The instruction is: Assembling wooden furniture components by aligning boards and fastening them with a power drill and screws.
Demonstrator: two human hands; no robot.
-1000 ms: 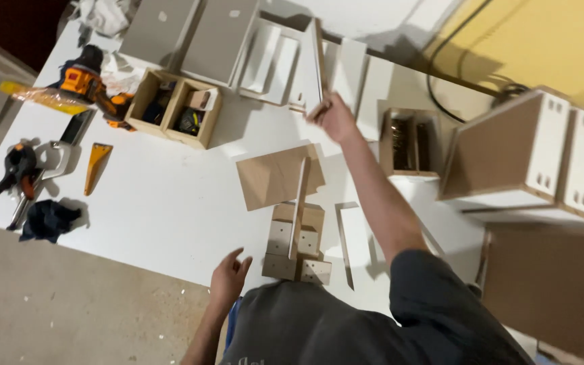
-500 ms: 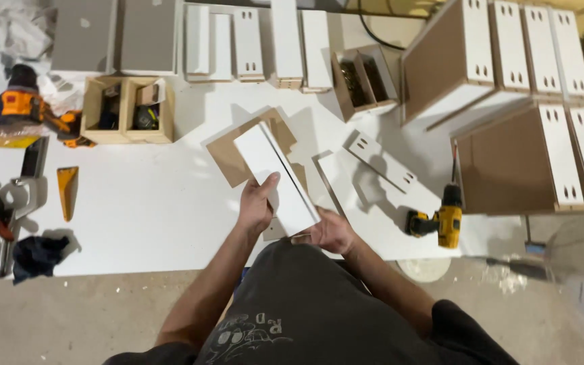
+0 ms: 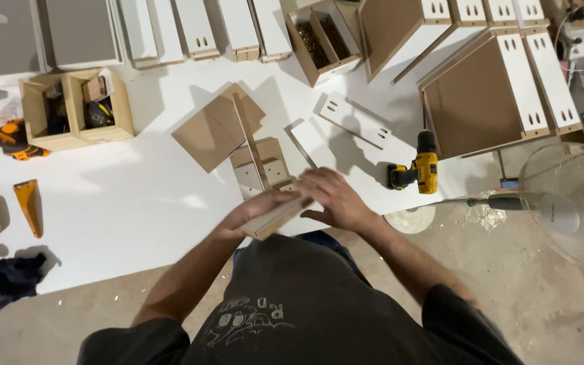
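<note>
Left hand (image 3: 255,213): clasped under white panel (image 3: 280,216)
Right hand (image 3: 332,199): clamped on same panel's far end
Yellow drill (image 3: 417,170): just right of hands, lying flat

A white tabletop (image 3: 136,203) is filling most of the view, casting soft shadows under overhead light. Below it, bare concrete floor (image 3: 562,311) is showing, where a pedestal fan (image 3: 572,206) is standing.

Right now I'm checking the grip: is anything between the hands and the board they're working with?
Nothing visible. The left hand and right hand both lie directly on the pale board, held edge-up at the white table edge.
</note>
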